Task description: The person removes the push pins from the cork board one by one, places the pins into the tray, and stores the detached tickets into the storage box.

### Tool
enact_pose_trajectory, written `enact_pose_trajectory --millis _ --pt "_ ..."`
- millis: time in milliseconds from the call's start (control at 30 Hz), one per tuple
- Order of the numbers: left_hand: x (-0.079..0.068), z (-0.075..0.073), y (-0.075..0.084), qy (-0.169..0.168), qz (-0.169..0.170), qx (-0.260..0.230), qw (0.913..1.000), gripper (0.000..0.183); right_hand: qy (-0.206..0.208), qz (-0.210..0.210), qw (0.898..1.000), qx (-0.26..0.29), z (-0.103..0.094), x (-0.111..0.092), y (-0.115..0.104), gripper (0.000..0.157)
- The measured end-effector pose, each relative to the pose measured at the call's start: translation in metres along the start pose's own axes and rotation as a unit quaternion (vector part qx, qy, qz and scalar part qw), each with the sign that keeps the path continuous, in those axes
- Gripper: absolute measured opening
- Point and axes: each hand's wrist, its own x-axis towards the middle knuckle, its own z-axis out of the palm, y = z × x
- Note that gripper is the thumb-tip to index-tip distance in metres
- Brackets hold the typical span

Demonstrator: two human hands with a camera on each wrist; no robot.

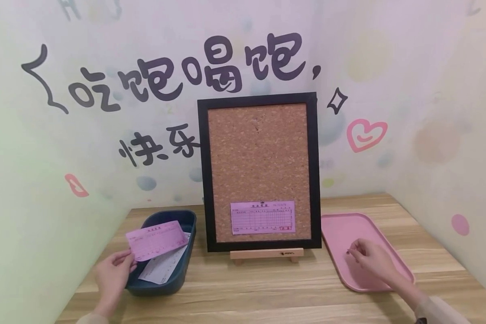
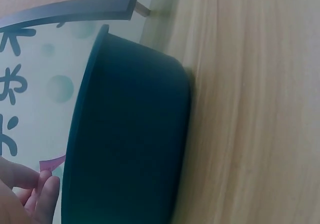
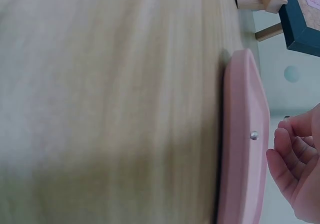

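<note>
My left hand pinches a pink receipt slip by its lower left corner, above a dark blue bin. Inside that bin lies a whitish slip. Over the pink tray, my right hand pinches a tiny dark thumbtack between thumb and forefinger; its shape is hard to make out. One small silvery tack shows in the tray in the right wrist view. A similar pink receipt slip hangs near the bottom of the framed corkboard, fixed at its top edge.
The corkboard leans on a small wooden easel between bin and tray. All stand on a wood-grain table. Behind is a pale wall with large dark lettering.
</note>
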Motion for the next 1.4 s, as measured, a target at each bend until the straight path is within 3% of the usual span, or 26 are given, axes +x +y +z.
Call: enact_pose_trajectory --millis 300,567,667,800,933,1233,1400 --pt "-0.012 0.004 0.017 -0.024 0.021 0.026 0.9992 0.021 0.006 0.000 1.000 -0.029 0.005 -0.006 0.009 0.005" --pt "-0.015 0.008 0.015 -0.016 0.042 0.059 0.9972 0.017 0.000 -0.009 1.000 -0.024 0.006 -0.006 0.011 0.007" --pt "-0.027 0.004 0.036 -0.033 0.051 0.068 0.9958 0.017 -0.010 -0.009 1.000 -0.020 0.006 -0.006 0.013 0.007" --pt "-0.049 -0.004 0.079 -0.054 0.057 0.078 0.9938 0.019 -0.028 -0.004 0.999 -0.017 0.006 -0.006 0.017 0.007" --pt "-0.059 -0.007 0.100 -0.050 0.068 0.110 0.9904 0.018 -0.055 0.002 0.998 -0.013 0.005 -0.006 0.019 0.006" --pt "-0.061 -0.003 0.096 -0.048 0.090 0.128 0.9865 0.016 -0.092 0.009 0.996 -0.003 0.003 -0.005 0.019 0.008" --pt "-0.062 -0.003 0.097 -0.037 0.104 0.151 0.9824 0.015 -0.109 0.026 0.992 0.051 0.003 -0.003 0.025 0.010"
